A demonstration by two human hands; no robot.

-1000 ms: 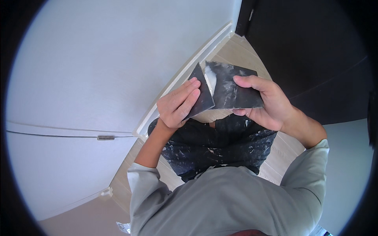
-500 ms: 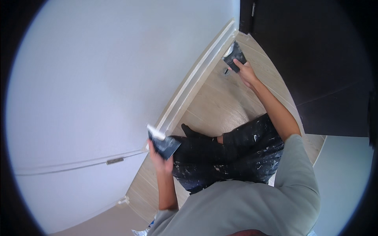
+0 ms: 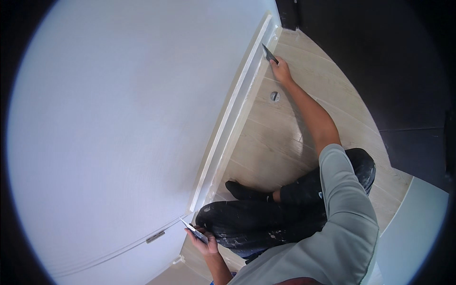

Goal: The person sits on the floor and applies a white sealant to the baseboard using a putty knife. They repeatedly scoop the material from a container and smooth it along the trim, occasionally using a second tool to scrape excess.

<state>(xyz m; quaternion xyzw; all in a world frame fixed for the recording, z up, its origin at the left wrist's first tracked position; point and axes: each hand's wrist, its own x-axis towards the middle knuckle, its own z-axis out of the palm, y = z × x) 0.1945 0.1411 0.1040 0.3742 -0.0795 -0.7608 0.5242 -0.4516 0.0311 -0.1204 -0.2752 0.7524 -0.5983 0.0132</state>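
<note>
Gripping with right hand (image 3: 281, 70), fingers curled tight, a dark flat scraper (image 3: 270, 55) at upper centre, nearly edge-on at the white baseboard (image 3: 241, 99); impossible to tell whether touching. Holding with left hand (image 3: 205, 244), fingers bent round, a second scraper (image 3: 194, 232) at lower centre-left, beside paint-spotted trousers (image 3: 266, 223). Farther out: pale floor (image 3: 263, 137) at centre, white wall (image 3: 118, 118) at left.

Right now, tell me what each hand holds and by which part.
The right hand holds a dark flat scraper by the end away from the wall; the left hand holds a second scraper by the end opposite its whitish edge.
</note>
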